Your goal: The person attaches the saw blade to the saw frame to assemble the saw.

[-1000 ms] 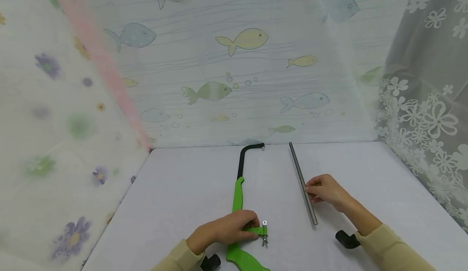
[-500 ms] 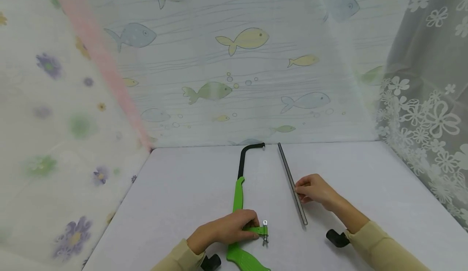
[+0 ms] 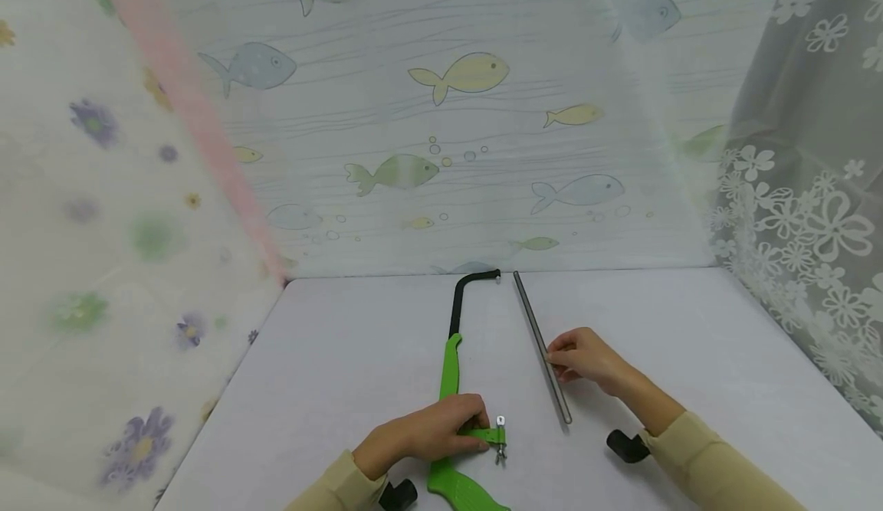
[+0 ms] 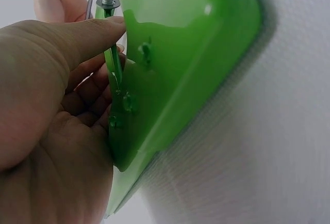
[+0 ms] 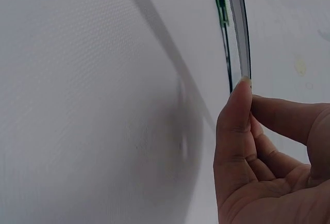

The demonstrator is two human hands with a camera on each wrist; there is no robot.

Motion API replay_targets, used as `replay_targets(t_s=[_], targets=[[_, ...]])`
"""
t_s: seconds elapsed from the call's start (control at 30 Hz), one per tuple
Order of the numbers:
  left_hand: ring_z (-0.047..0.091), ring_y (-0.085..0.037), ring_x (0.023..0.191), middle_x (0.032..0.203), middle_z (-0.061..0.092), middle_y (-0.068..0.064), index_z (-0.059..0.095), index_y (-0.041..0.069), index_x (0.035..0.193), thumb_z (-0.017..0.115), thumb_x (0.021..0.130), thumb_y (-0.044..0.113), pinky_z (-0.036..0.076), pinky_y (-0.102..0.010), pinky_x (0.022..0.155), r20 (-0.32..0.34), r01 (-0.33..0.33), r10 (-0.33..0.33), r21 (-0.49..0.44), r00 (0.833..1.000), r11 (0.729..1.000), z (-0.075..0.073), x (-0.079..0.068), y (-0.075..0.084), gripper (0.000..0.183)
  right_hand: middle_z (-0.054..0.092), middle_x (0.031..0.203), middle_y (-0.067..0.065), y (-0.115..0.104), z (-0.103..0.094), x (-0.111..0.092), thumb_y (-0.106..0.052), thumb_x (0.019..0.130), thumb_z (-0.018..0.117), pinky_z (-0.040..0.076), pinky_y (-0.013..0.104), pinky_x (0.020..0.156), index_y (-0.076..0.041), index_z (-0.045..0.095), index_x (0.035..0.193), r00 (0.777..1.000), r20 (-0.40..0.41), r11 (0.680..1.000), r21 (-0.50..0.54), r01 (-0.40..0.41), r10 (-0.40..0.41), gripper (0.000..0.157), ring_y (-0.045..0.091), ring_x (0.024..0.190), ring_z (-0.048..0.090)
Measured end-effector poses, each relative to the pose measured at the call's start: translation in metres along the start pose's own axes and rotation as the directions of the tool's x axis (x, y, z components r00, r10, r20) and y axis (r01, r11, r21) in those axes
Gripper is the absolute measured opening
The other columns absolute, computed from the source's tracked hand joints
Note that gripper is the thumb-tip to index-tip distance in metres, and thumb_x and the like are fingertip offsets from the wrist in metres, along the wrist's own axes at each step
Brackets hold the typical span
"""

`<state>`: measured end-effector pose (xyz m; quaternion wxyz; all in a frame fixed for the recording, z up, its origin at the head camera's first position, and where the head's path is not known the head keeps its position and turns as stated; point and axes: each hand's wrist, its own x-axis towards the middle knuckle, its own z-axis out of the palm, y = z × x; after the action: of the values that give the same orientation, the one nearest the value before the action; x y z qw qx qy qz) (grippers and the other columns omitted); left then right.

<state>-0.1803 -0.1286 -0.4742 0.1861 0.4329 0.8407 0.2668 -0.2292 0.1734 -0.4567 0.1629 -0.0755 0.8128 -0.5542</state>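
A hacksaw frame (image 3: 448,369) with a green handle and a black bent front arm (image 3: 456,308) lies on the white table. My left hand (image 3: 434,430) grips its green part, near the short bracket with a metal pin and wing nut (image 3: 500,455). In the left wrist view the thumb presses against the green handle (image 4: 180,43). To the right, my right hand (image 3: 593,361) pinches a thin grey hacksaw blade (image 3: 530,316) between thumb and fingers. The blade is apart from the frame and slants away from me. In the right wrist view its near end is hidden by the hand (image 5: 273,167).
White cloth covers the table (image 3: 331,358). A fish-patterned curtain (image 3: 441,128) hangs behind it, a flowered one (image 3: 138,281) at the left and a lace one (image 3: 814,212) at the right. Black camera mounts sit at both wrists.
My right hand has moved left with the hacksaw blade, bringing it closer to the frame. The left hand and the frame have stayed in place.
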Motion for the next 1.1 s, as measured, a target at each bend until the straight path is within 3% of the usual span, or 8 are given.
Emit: replay_targets(t_s=[1.1], targets=[[0.045,0.002,0.081,0.094,0.055,0.016,0.061,0.018,0.104,0.07,0.1,0.023,0.043,-0.016,0.071,0.007,0.027,-0.026,-0.032,1.0,0.999,0.0,0.001,-0.001,0.011,0.065,0.083,0.008,-0.003,0.015,0.025,-0.003,0.1,0.061,0.057,0.028,0.067,0.013,0.065,0.107,0.996,0.081,0.993,0.115,-0.036,0.027,0.018,0.014,0.073,0.061]])
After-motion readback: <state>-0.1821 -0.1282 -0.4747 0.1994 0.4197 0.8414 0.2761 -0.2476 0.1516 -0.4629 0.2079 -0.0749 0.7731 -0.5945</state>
